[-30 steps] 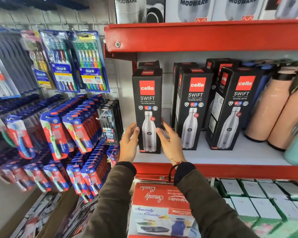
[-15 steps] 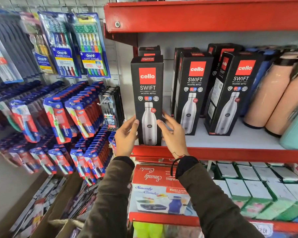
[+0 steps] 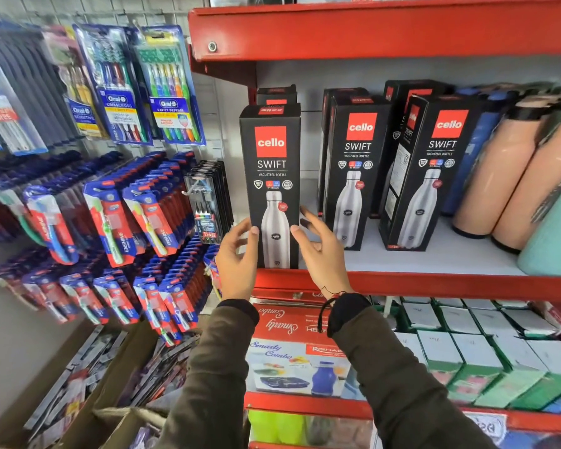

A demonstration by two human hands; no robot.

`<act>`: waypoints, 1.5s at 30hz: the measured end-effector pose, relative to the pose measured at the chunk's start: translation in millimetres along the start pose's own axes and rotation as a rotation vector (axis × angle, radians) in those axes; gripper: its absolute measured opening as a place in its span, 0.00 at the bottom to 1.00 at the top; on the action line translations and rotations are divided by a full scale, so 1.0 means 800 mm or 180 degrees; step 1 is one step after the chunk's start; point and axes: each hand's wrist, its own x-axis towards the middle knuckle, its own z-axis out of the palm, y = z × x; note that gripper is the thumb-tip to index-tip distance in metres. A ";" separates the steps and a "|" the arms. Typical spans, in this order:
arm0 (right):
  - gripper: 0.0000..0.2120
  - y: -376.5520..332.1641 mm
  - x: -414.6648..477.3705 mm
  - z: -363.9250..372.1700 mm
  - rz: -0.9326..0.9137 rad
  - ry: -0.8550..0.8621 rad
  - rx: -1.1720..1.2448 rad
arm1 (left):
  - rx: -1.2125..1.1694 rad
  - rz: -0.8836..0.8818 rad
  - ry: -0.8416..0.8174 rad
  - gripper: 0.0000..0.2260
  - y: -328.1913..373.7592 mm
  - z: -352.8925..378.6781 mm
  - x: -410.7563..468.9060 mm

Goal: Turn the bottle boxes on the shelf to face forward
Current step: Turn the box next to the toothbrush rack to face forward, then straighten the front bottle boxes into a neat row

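Note:
Three black "cello SWIFT" bottle boxes stand in a front row on the red-edged shelf. The left box faces forward at the shelf's front lip. My left hand grips its lower left side and my right hand its lower right side, thumbs on the front face. The middle box shows its front and a narrow strip of its side. The right box is angled and shows its left side. More black boxes stand behind, mostly hidden.
Peach flasks and a teal flask crowd the shelf's right end. The upper red shelf hangs close above. Toothbrush packs hang on the wall to the left. Combo boxes and green cartons fill the shelf below.
The left box has come forward from deeper on the shelf to its front lip, still between both hands. The other boxes have stayed put.

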 end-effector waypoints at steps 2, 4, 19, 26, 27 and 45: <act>0.23 0.006 0.001 -0.008 -0.0017 0.0126 -0.0088 | 0.0233 0.0337 0.0339 0.12 0.004 0.010 -0.012; 0.21 0.010 0.002 -0.022 -0.0104 0.0397 -0.0103 | 0.0169 0.0515 0.0667 0.12 0.014 0.023 -0.027; 0.25 0.031 0.069 -0.137 0.0422 0.0575 -0.0302 | 0.0050 0.0361 -0.0722 0.23 0.059 0.186 -0.029; 0.24 0.038 0.080 -0.148 0.0721 0.0052 -0.0359 | 0.0031 -0.0973 -0.1025 0.23 0.047 0.206 0.014; 0.23 0.037 0.079 -0.147 0.0719 0.0052 -0.0352 | 0.0017 -0.1066 -0.1052 0.23 0.048 0.207 0.014; 0.20 0.027 0.020 -0.153 0.0475 0.0265 -0.0307 | -0.0025 -0.1035 -0.0921 0.23 0.055 0.174 -0.036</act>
